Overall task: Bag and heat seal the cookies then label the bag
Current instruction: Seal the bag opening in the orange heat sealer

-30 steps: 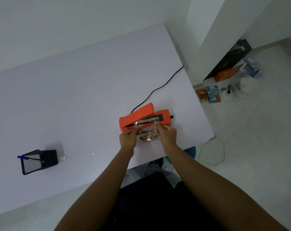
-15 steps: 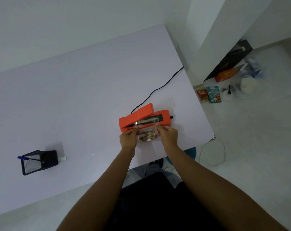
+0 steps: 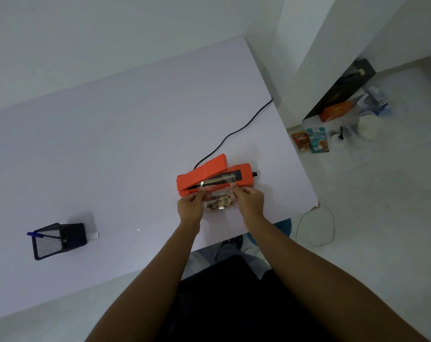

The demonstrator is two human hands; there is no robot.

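An orange heat sealer [image 3: 210, 172] sits on the white table [image 3: 110, 144], its upper arm raised at the right end. A clear plastic bag [image 3: 218, 191] with cookies [image 3: 219, 203] at its bottom lies in front of it. The bag's open top reaches onto the sealer's dark sealing strip [image 3: 219, 181]. My left hand [image 3: 191, 208] pinches the bag's left edge. At the bag's right edge my right hand [image 3: 250, 201] pinches it near the top.
The sealer's black power cord [image 3: 236, 133] runs back to the table's right edge. A black mesh pen holder [image 3: 57, 240] with a blue pen stands at the left front. Boxes, packets and a white container lie on the floor at right [image 3: 342, 124].
Both hands have shifted the bag slightly away from me, so its top lies further over the sealing strip. The sealer has not moved.
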